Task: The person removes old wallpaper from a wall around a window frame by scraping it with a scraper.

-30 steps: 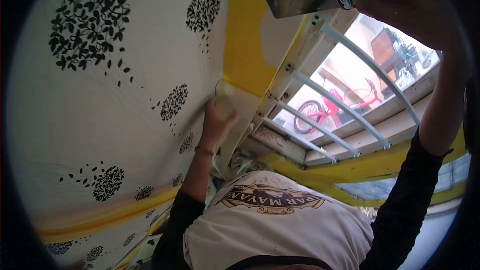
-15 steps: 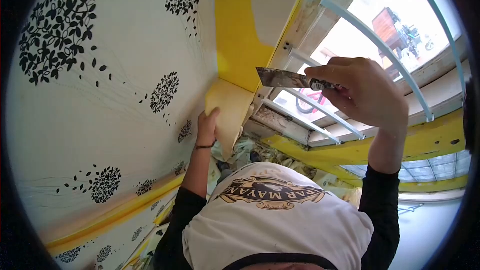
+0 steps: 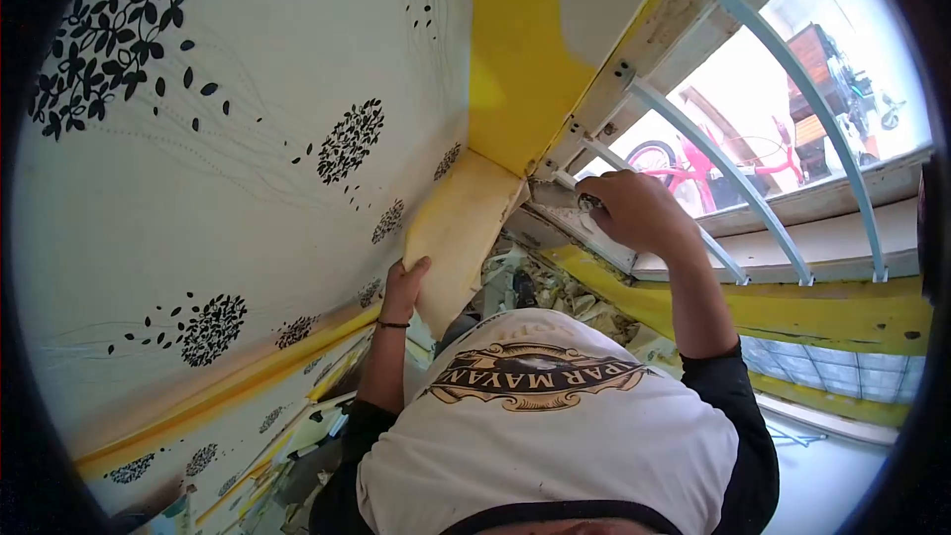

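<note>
My left hand grips the lower left edge of a loose, cream-coloured strip of wallpaper. The strip hangs down from the yellow wall covering, and its right edge is ragged. In my right hand is a scraper, its handle closed inside my fingers. Its blade points left toward the strip's upper right edge, beside the window frame; whether it touches cannot be made out.
White window bars run close to my right hand, with a pink bicycle outside. White wallpaper with black leaf patterns covers the left wall. Torn scraps litter the floor below.
My right hand has moved down and left with the scraper, from in front of the bars to the strip's upper edge. The strip now hangs longer, and my left hand is lower.
</note>
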Demonstrator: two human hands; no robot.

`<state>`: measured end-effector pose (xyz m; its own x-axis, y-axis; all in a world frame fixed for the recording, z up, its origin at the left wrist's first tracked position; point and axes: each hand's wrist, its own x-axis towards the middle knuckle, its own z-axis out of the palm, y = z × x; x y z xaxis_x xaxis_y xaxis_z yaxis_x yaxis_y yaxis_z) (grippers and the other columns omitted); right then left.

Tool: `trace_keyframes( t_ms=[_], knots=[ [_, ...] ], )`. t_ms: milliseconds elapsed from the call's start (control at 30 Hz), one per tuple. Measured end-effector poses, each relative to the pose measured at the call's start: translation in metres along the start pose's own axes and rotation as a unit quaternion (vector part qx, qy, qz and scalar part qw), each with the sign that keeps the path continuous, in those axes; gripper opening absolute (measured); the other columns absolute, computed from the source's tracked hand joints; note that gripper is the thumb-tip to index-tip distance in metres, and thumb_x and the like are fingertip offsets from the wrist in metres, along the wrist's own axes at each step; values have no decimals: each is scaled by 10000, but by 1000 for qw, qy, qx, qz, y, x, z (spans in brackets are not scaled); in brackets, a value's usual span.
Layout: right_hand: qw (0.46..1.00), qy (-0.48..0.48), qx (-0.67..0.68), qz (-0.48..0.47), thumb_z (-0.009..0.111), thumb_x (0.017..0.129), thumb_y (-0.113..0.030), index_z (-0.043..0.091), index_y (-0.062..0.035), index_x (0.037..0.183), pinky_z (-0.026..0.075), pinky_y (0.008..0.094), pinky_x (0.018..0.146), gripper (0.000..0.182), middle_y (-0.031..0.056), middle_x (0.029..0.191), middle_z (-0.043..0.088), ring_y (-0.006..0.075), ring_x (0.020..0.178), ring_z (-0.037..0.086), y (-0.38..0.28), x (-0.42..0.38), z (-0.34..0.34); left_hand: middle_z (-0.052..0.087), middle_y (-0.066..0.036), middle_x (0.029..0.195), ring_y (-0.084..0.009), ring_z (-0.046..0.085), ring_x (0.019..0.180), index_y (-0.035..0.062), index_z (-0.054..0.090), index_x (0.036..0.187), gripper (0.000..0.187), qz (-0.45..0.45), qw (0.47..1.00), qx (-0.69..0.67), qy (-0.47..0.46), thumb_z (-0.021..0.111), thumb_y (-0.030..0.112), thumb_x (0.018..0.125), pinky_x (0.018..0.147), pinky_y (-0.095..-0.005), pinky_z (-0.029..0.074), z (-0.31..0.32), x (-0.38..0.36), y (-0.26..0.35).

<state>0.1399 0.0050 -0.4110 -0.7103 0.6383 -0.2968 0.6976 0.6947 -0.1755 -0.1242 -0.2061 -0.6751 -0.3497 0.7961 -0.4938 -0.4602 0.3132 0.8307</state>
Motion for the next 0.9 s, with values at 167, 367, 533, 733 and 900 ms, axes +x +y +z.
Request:
trace_keyframes(
  t_ms=[167,367,533,733,900],
  knots=[
    [1000,-6,8,-3,524,807,-54,615,-85,1196,508,449,855,401,191,1010,656,357,974,629,11,43,60,686,-86,986,-153,665,816,-17,628,1116,258,-32,998,32,40,609,150,920,712,-289,536,-21,-21,-12],
    [999,-45,21,4,526,791,-34,565,-11,1134,525,455,797,346,235,1002,629,373,943,638,8,113,144,683,-70,995,-138,652,848,-4,622,1145,276,-26,999,15,45,623,147,914,737,-275,523,-34,-51,-17],
    [997,-28,-65,27,681,773,-122,570,-11,1212,541,429,810,467,204,1151,601,379,1043,616,4,168,230,678,-54,1007,-119,639,859,1,619,1155,297,-18,998,36,45,637,174,915,748,-263,507,-35,-68,-21],
    [992,-80,-49,81,580,851,-121,540,-6,1253,517,440,854,420,191,1284,507,365,1084,586,4,201,305,678,-44,973,-104,631,828,1,620,1138,298,-34,996,42,68,637,200,917,716,-261,499,-29,-84,-8],
    [989,-65,50,122,566,875,-134,511,-6,1291,512,439,874,439,217,1362,440,384,1103,571,0,203,354,677,-56,973,-108,631,834,-20,611,1133,303,-66,993,58,75,635,193,919,727,-268,504,-27,-96,13]
  ],
)
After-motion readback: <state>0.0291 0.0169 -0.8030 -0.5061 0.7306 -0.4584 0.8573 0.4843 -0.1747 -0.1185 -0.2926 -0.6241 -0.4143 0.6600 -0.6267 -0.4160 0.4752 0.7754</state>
